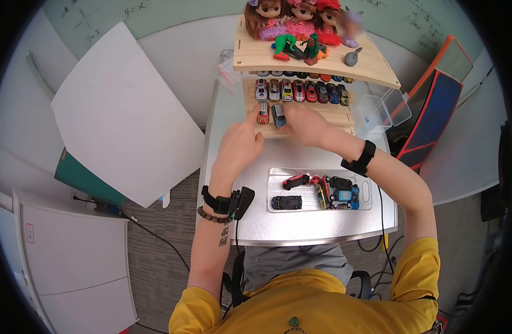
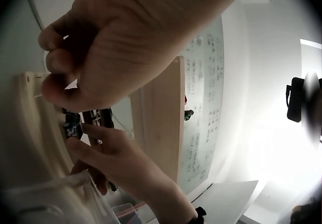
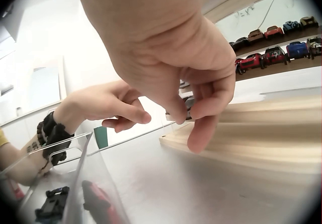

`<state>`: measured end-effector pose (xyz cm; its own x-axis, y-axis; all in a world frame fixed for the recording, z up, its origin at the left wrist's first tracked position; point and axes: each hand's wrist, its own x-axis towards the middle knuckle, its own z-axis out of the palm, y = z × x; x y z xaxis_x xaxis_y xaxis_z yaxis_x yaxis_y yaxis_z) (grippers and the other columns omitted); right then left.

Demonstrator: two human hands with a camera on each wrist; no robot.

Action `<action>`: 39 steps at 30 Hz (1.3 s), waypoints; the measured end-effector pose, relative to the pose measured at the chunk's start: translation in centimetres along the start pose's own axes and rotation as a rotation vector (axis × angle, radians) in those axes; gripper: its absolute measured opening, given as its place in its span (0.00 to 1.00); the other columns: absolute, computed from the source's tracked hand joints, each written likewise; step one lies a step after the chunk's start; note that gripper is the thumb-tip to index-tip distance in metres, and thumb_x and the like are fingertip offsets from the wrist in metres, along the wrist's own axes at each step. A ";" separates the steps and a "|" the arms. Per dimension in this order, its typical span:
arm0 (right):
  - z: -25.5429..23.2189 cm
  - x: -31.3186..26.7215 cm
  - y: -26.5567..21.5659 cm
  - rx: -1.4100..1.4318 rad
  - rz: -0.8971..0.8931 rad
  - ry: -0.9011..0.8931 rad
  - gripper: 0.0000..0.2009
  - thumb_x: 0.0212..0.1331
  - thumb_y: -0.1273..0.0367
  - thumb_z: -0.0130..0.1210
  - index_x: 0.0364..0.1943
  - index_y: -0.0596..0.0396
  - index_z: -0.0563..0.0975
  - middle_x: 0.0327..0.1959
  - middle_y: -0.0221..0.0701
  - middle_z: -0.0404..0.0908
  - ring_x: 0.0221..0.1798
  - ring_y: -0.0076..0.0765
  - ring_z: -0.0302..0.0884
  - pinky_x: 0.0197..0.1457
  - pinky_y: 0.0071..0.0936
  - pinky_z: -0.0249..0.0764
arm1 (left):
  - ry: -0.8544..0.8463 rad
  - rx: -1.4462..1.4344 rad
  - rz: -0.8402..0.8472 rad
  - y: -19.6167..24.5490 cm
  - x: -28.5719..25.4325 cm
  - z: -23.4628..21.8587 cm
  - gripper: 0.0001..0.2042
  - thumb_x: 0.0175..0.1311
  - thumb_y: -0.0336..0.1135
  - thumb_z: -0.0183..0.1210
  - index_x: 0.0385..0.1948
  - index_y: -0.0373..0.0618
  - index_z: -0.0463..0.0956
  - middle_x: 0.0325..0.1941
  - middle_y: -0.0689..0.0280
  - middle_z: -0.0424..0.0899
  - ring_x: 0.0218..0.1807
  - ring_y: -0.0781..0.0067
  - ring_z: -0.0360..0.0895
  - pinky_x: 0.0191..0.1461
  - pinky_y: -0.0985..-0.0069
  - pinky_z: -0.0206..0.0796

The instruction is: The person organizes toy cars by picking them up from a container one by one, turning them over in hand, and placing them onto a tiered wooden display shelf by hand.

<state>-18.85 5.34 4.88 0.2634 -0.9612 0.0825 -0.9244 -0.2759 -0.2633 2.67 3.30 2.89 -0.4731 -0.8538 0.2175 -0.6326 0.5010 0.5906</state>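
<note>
On the lower step of the wooden rack [image 1: 322,115] stand a red toy car [image 1: 263,116] and a dark blue toy car [image 1: 278,118], side by side. My left hand [image 1: 239,146] reaches the red car with its index finger, thumb held apart; its fingers look loosely bent in the left wrist view [image 2: 108,58]. Around the dark blue car, my right hand [image 1: 310,127] has thumb and fingers on its right side and near end. The right wrist view shows the right hand [image 3: 186,68] pinching that car [image 3: 189,104], mostly hidden by the fingers.
A row of toy cars [image 1: 299,91] fills the step above, with more behind. Dolls [image 1: 303,22] and small figures sit on the top board. Nearer the body, a clear tray [image 1: 272,190] holds several cars. An open clear box [image 1: 378,111] is right of the rack.
</note>
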 end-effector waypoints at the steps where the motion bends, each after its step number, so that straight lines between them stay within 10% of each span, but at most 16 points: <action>1: -0.1 0.0 0.0 0.009 0.029 -0.027 0.20 0.61 0.67 0.66 0.48 0.70 0.72 0.43 0.59 0.84 0.53 0.65 0.82 0.54 0.51 0.79 | 0.000 0.006 0.000 -0.1 0.0 0.0 0.34 0.61 0.28 0.56 0.74 0.41 0.65 0.21 0.45 0.81 0.29 0.40 0.81 0.43 0.51 0.72; 39: -0.7 0.3 -1.7 -0.131 0.098 -0.076 0.22 0.67 0.59 0.62 0.49 0.69 0.74 0.38 0.51 0.87 0.44 0.58 0.88 0.48 0.47 0.82 | -0.033 0.104 -0.077 0.7 0.1 -0.2 0.29 0.64 0.32 0.61 0.70 0.45 0.71 0.37 0.43 0.87 0.43 0.36 0.85 0.51 0.47 0.77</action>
<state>-17.40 5.48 6.04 0.1860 -0.9825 -0.0119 -0.9733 -0.1826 -0.1388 2.31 3.52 3.45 -0.4396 -0.8860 0.1477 -0.7273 0.4476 0.5202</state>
